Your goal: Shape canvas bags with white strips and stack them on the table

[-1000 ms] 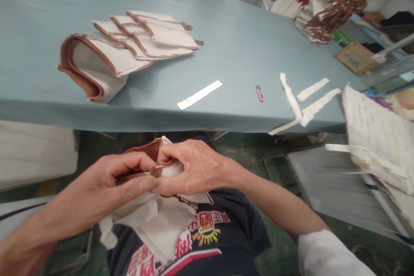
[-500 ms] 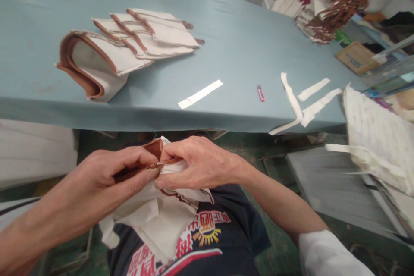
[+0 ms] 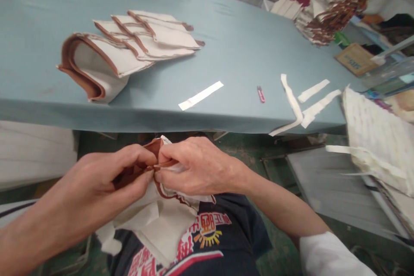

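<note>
In front of my body, a cream fabric piece with brown edging (image 3: 145, 220) hangs over a dark printed cloth on my lap. It looks like a sewn bag, partly folded. My left hand (image 3: 110, 181) pinches its brown edge between thumb and fingers. Close against it, my right hand (image 3: 197, 166) grips the same edge, thumb and forefinger pressed together. The exact spot where the fingertips meet is mostly hidden by the fingers. A loose cream strip (image 3: 108, 239) dangles at the lower left of the fabric.
On the blue-green table (image 3: 239, 60) lie overlapping cream bags with brown trim (image 3: 152, 39), a white strip (image 3: 200, 95), pink-handled thread snips (image 3: 260, 94) and more cream strips (image 3: 293, 101). A fabric pile (image 3: 333, 13) stands at the far right, near a cardboard box (image 3: 355, 59).
My fingers have shifted slightly along the edge, and my right fingers have curled in more tightly. The fabric below my right hand has bunched a little. Things on the table have stayed put.
</note>
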### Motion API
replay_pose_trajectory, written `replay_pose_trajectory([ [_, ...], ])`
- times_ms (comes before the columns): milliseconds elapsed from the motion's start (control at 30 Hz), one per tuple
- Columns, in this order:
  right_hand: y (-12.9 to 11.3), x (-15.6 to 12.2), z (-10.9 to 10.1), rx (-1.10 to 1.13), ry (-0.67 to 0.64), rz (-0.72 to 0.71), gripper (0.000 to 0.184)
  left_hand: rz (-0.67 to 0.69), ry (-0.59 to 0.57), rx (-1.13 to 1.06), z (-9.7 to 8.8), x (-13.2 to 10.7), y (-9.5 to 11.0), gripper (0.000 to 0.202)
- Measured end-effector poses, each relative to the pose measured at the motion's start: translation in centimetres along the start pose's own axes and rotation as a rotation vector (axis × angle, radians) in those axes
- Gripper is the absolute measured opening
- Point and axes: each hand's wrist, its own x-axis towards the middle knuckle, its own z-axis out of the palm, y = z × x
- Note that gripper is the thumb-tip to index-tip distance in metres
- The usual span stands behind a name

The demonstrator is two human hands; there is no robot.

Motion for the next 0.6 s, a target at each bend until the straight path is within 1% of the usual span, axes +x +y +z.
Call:
replay_pose_trajectory([
  [100, -0.3, 0.0, -0.2, -0.046, 0.025, 0.017, 0.024, 0.227, 0.076, 0.04, -0.2, 0.8, 0.8, 0.018],
  [167, -0.3, 0.0, -0.3, -0.016, 0.029, 0.023, 0.022, 0.306, 0.095, 0.067, 0.0, 0.8, 0.8, 0.02],
  [267, -0.1, -0.1, -0.5, 0.088, 0.031, 0.012, 0.017, 0.385, 0.103, 0.159, 0.4, 0.2, 0.0, 0.02],
  [367, 0.6, -0.2, -0.4, 0.255, 0.019, -0.001, 0.01, 0.467, 0.135, 0.248, 1.0, -0.8, -1.3, 0.024],
  [433, 1.0, -0.1, -0.3, 0.432, -0.04, 0.013, 0.011, 0.507, 0.18, 0.297, 1.4, -1.4, -2.3, 0.026],
  [533, 1.3, 0.2, 0.2, 0.692, -0.104, 0.114, 0.018, 0.543, 0.224, 0.355, 2.2, -1.8, -3.7, 0.029],
  [600, 1.3, 0.5, 0.7, 0.802, -0.078, 0.196, 0.022, 0.561, 0.244, 0.391, 2.8, -1.8, -4.2, 0.03],
])
